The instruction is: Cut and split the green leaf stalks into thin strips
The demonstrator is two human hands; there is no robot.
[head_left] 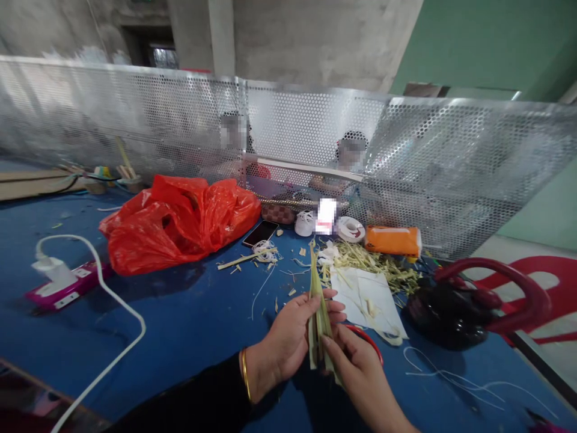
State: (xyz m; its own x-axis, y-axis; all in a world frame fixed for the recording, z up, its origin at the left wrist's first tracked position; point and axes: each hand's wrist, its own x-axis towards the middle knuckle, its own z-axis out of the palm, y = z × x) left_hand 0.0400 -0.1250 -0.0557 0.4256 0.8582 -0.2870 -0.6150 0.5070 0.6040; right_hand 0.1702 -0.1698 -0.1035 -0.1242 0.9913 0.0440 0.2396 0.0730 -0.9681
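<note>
Both hands hold a bundle of pale green, dried-looking leaf strips [316,279] upright above the blue table, its narrow tip pointing away from me. My left hand [291,331] pinches the middle, thumb on top and fingers behind. Lower down, my right hand [358,358] grips the strips' spread lower end between thumb and fingers. Part of a red loop [372,343], perhaps a scissors handle, shows behind my right hand. Just beyond lies a white sheet [365,300] with leaf scraps on it, beside a heap of shredded leaf strips [383,264].
A red plastic bag [180,222] and a purple power strip [72,288] with a white cable lie left. A phone [260,233] and tape roll [351,229] lie farther back. At right stands a dark kettle [446,316]. Two people sit behind the perforated metal screen [297,132].
</note>
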